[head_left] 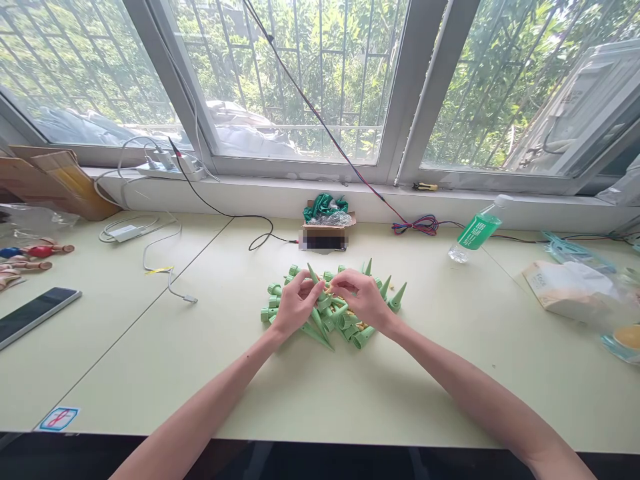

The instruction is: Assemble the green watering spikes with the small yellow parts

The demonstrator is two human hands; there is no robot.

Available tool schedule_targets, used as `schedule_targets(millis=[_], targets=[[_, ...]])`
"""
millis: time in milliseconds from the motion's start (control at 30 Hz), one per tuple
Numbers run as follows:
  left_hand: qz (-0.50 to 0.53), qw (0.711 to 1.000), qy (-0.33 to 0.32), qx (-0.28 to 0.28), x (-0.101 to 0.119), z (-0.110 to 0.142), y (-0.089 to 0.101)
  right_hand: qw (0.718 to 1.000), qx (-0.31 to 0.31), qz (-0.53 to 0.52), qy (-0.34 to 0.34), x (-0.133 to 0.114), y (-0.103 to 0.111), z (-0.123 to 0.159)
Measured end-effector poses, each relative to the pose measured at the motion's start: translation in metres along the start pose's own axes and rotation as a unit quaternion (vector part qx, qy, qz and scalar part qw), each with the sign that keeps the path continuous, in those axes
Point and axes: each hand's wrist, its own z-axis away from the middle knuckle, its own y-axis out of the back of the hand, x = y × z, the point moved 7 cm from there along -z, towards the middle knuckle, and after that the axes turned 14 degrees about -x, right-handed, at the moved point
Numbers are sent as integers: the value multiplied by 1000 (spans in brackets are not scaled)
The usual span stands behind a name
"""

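Note:
A pile of light green plastic watering spikes [320,328] lies on the table in front of me, with pointed cones and ribbed round caps. Small yellow pieces [361,326] lie among them. My left hand [295,307] is closed around one green watering spike [313,272], its point tilted up and away from me. Close beside it, my right hand [367,298] pinches a small yellow piece [328,289] against or near that spike. Whether the two parts touch is hidden by the fingers. More spikes [397,298] stand point-up to the right of my right hand.
Behind the pile sits a small open box [327,223] with green wrapping. A water bottle [477,230] leans at the right, near a tissue pack [565,287]. At the left are a phone [37,317], a white charging cable [173,290] and wooden figures [37,252].

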Motion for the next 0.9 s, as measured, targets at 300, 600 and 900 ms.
schedule_targets(millis=[300,600,900], targets=[[5,1000,-13,-4,4,0,-1,1000,11,13,-10,6,-1,1],[21,999,-28,-8,4,0,0,999,22,-32,-25,8,-1,2],[14,999,-30,-8,6,0,0,996,8,-71,-51,16,-5,3]])
